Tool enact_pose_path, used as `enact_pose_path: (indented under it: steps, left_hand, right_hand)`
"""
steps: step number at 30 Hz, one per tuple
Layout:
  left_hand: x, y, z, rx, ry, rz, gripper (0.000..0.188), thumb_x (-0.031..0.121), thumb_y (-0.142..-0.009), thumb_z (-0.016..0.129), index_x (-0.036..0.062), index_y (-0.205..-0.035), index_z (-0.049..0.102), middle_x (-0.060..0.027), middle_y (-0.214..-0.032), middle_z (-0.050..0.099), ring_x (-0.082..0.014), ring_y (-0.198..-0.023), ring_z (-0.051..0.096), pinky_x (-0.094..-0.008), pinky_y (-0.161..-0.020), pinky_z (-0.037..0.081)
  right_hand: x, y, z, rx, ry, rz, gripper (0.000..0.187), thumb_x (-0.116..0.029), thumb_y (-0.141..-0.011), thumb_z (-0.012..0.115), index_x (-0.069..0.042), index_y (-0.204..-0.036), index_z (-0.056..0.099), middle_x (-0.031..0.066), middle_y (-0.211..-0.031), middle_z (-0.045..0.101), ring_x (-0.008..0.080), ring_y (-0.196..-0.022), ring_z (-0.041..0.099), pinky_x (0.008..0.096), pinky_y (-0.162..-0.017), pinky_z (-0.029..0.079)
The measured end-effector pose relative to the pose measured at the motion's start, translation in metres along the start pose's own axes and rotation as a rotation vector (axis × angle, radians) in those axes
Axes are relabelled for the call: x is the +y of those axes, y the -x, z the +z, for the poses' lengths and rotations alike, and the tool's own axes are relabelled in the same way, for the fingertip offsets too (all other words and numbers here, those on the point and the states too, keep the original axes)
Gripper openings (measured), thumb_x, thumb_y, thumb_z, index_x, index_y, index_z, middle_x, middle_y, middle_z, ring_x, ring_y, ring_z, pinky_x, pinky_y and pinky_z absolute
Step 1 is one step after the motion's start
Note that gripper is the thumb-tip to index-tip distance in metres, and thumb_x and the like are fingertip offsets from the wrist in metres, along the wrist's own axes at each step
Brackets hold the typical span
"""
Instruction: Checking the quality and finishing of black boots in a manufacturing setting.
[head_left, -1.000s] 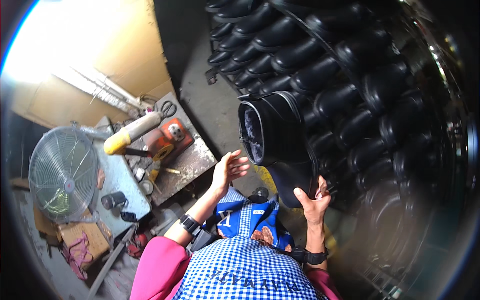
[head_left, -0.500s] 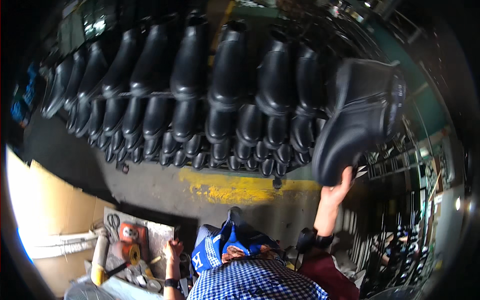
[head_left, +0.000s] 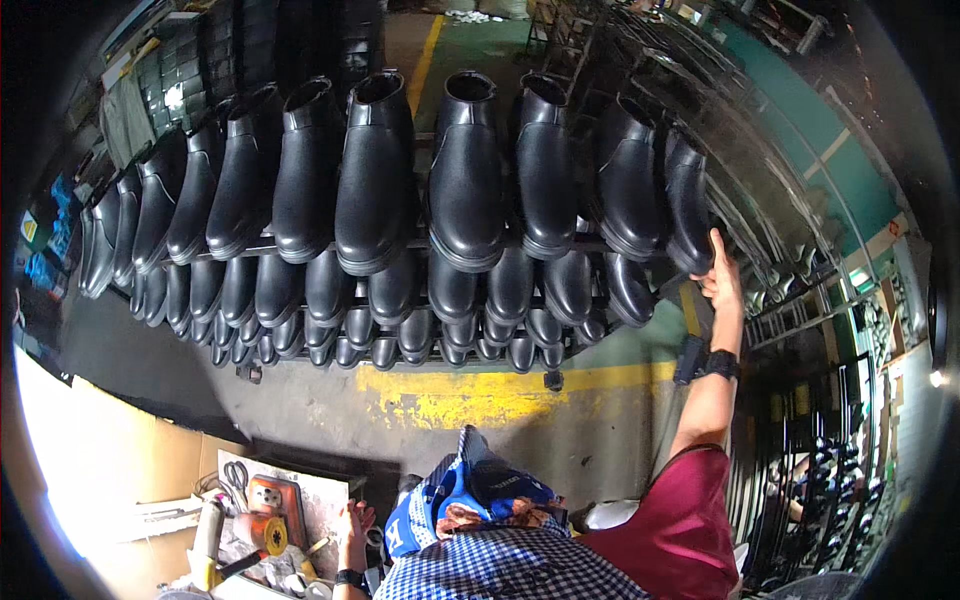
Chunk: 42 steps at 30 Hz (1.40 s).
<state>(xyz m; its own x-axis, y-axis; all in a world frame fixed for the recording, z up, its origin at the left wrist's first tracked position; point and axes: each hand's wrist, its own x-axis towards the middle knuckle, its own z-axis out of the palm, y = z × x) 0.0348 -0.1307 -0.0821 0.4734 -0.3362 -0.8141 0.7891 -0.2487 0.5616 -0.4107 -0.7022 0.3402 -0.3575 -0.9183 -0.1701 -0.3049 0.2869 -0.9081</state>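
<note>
At the right end of the rack's top row, a black ankle boot (head_left: pixel 686 205) stands with its toe toward me. My right hand (head_left: pixel 719 278) is closed on the toe and sole of this boot, thumb up along its side. Other black boots (head_left: pixel 467 190) line the same row to its left, toes all facing me. Down at the lower left, my left hand (head_left: pixel 354 526) hangs beside a light board (head_left: pixel 325 485). Its fingers are loosely bent and a little apart, and no object shows in them.
Lower rows of boots (head_left: pixel 452 285) fill the rack (head_left: pixel 590 243) beneath the top row. On the left bench lie scissors (head_left: pixel 235 476), an orange device (head_left: pixel 277 497) and a yellow-ended roll (head_left: pixel 207 540), beside cardboard (head_left: pixel 130 445). Metal racks (head_left: pixel 800 330) stand at the right.
My right hand has carried the boot away from me and set it at the end of the top row. The view has shifted, and my left hand has stayed beside the board.
</note>
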Motion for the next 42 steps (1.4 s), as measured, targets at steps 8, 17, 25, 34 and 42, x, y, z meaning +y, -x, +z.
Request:
enact_pose_path:
  steps: [8,17,25,34,42]
  left_hand:
    - [-0.010,0.053,0.058,0.117,-0.097,0.072,0.026,0.031,-0.083,0.048,0.0059,-0.090,0.055,-0.0065,-0.071,0.055,-0.0197,-0.060,0.058,-0.0338,-0.053,0.051]
    - [-0.072,0.095,0.067,0.372,0.275,-0.034,0.031,0.023,-0.087,0.041,0.0053,-0.113,0.046,-0.0073,-0.091,0.058,-0.0169,-0.066,0.059,-0.0309,-0.060,0.051]
    - [-0.188,0.132,0.027,0.614,0.598,-0.168,0.031,0.019,-0.089,0.039,0.0012,-0.114,0.044,-0.0104,-0.089,0.060,-0.0180,-0.065,0.061,-0.0269,-0.049,0.049]
    - [-0.280,0.157,0.004,0.797,0.927,-0.333,0.036,0.022,-0.089,0.037,0.0026,-0.119,0.039,-0.0142,-0.100,0.057,-0.0229,-0.076,0.061,-0.0316,-0.061,0.052]
    - [-0.285,0.149,0.003,0.795,1.059,-0.405,0.033,0.019,-0.089,0.037,0.0021,-0.117,0.039,-0.0138,-0.097,0.057,-0.0229,-0.076,0.061,-0.0314,-0.062,0.052]
  right_hand:
    - [0.079,0.088,0.095,-0.080,-0.177,-0.800,0.016,-0.016,-0.083,0.055,-0.001,-0.082,0.061,-0.0008,-0.066,0.055,0.0041,-0.056,0.046,0.0169,-0.049,0.034]
    - [0.234,0.249,0.332,-1.734,0.405,-0.440,0.019,-0.011,-0.084,0.050,-0.001,-0.101,0.054,-0.0047,-0.068,0.048,0.0035,-0.058,0.042,0.0172,-0.054,0.035]
    - [0.302,0.386,0.455,-2.057,0.779,-0.441,0.029,-0.013,-0.080,0.055,0.000,-0.106,0.051,0.0022,-0.078,0.056,0.0066,-0.058,0.048,0.0210,-0.049,0.040]
    - [0.454,0.556,0.522,-2.058,1.193,-0.471,0.031,-0.011,-0.079,0.054,-0.008,-0.110,0.053,0.0093,-0.094,0.061,0.0175,-0.072,0.060,0.0311,-0.067,0.047]
    - [0.498,0.635,0.529,-2.015,1.031,-1.065,0.051,-0.020,-0.075,0.059,-0.009,-0.122,0.043,0.0190,-0.109,0.055,0.0312,-0.102,0.052,0.0353,-0.089,0.039]
